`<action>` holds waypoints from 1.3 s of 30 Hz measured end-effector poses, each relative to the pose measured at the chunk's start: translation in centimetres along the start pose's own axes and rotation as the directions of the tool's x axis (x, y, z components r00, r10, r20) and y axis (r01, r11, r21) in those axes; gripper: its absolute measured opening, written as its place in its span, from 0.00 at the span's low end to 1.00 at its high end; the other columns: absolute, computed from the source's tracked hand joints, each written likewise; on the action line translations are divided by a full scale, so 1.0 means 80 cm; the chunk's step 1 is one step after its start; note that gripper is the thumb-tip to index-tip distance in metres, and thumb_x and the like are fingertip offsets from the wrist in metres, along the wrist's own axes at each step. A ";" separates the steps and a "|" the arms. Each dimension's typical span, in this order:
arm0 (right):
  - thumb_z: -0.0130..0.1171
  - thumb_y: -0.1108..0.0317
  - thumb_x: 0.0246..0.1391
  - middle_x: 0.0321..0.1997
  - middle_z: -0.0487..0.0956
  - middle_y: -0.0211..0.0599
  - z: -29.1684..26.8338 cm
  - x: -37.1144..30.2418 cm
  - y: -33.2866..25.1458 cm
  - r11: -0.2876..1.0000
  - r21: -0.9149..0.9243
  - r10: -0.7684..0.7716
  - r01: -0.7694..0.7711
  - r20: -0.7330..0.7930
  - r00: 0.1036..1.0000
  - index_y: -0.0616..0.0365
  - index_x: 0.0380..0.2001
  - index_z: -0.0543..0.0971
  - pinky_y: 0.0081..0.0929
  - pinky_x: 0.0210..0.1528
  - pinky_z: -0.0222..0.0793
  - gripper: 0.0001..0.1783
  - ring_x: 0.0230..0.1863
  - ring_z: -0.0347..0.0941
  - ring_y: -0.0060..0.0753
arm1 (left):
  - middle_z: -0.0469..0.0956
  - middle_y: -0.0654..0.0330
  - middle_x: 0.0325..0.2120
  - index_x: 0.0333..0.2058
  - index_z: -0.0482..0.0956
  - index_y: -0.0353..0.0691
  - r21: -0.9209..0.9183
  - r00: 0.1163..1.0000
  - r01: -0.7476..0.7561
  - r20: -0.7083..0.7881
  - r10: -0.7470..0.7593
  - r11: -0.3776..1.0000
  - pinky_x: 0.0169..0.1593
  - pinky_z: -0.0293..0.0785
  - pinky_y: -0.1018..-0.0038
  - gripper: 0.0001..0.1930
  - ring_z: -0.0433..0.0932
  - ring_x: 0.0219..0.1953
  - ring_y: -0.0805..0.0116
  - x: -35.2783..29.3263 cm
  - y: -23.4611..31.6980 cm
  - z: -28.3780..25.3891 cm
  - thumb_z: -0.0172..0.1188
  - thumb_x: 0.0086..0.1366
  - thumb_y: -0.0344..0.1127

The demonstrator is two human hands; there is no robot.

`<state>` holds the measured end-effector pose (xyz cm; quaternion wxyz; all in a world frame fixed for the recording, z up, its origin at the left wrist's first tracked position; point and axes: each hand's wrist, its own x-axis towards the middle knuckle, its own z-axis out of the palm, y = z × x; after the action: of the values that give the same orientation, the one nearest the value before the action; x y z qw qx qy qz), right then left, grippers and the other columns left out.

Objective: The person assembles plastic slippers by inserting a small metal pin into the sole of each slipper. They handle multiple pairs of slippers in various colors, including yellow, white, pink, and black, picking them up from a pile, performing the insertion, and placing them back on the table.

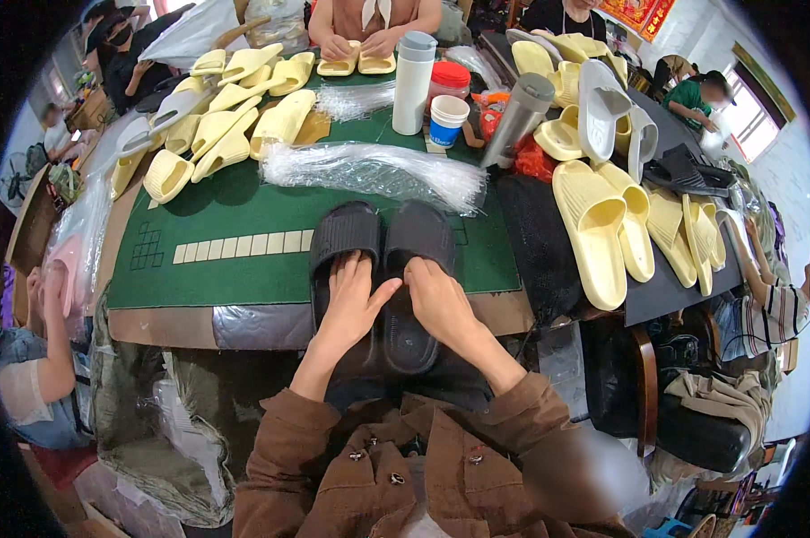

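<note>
Two black slide slippers lie side by side at the near edge of the green table mat, toes pointing away from me and heels over the edge. My left hand has its fingers tucked under the strap of the left slipper, its thumb stretched toward the other one. Bent fingers of my right hand reach into the opening of the right slipper and grip it by the strap. The fingertips of both hands are hidden inside the slippers. Just beyond the toes lies a bundle of clear plastic strips.
Pale yellow slippers are piled at the left, and more yellow slippers at the right. A white bottle, a paper cup and a grey tumbler stand ahead. Across the table, another person's hands hold yellow slippers.
</note>
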<state>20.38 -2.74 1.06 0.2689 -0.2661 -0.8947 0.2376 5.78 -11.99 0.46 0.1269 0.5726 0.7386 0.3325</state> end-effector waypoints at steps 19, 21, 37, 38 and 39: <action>0.51 0.72 0.58 0.38 0.75 0.55 -0.003 -0.001 -0.011 0.997 0.065 0.046 -0.044 -0.035 0.998 0.62 0.46 0.70 0.48 0.36 0.72 0.13 0.37 0.74 0.62 | 0.75 0.37 0.38 0.33 0.76 0.23 0.227 0.983 -0.020 -0.172 0.060 0.974 0.50 0.65 0.52 0.21 0.72 0.44 0.38 0.026 -0.004 0.021 0.59 0.60 0.43; 0.52 0.73 0.57 0.38 0.75 0.54 -0.004 -0.002 -0.009 0.997 0.075 0.031 -0.029 -0.025 0.999 0.62 0.46 0.70 0.47 0.36 0.72 0.14 0.38 0.74 0.61 | 0.77 0.36 0.34 0.30 0.78 0.23 0.239 0.988 0.003 -0.151 0.034 0.971 0.48 0.67 0.52 0.21 0.74 0.40 0.37 0.032 -0.001 0.017 0.61 0.58 0.43; 0.55 0.76 0.54 0.33 0.78 0.48 -0.049 0.047 -0.017 0.948 0.307 -0.022 0.087 -0.208 0.978 0.64 0.32 0.78 0.37 0.40 0.73 0.04 0.36 0.77 0.50 | 0.78 0.36 0.25 0.25 0.79 0.25 0.042 0.970 0.226 -0.105 -0.221 0.973 0.40 0.74 0.55 0.21 0.78 0.31 0.39 0.049 -0.004 0.022 0.63 0.53 0.45; 0.55 0.75 0.54 0.34 0.78 0.48 -0.055 0.064 -0.009 0.961 0.270 -0.006 0.056 -0.185 0.983 0.63 0.34 0.78 0.38 0.40 0.72 0.06 0.37 0.77 0.51 | 0.77 0.36 0.25 0.24 0.79 0.25 0.056 0.968 0.215 -0.142 -0.205 0.975 0.40 0.74 0.55 0.21 0.78 0.31 0.38 0.050 0.001 0.020 0.63 0.53 0.45; 0.55 0.73 0.54 0.35 0.78 0.48 -0.057 0.081 -0.001 0.972 0.235 0.011 0.027 -0.159 0.987 0.63 0.36 0.78 0.39 0.41 0.72 0.07 0.38 0.76 0.51 | 0.77 0.35 0.24 0.24 0.79 0.24 0.071 0.965 0.207 -0.179 -0.192 0.976 0.39 0.74 0.55 0.21 0.78 0.31 0.38 0.049 0.003 0.018 0.63 0.54 0.45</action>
<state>18.49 2.40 6.80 0.3701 -0.2467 -0.8368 0.3191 5.58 -7.80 0.32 0.0703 0.4696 0.8148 0.3326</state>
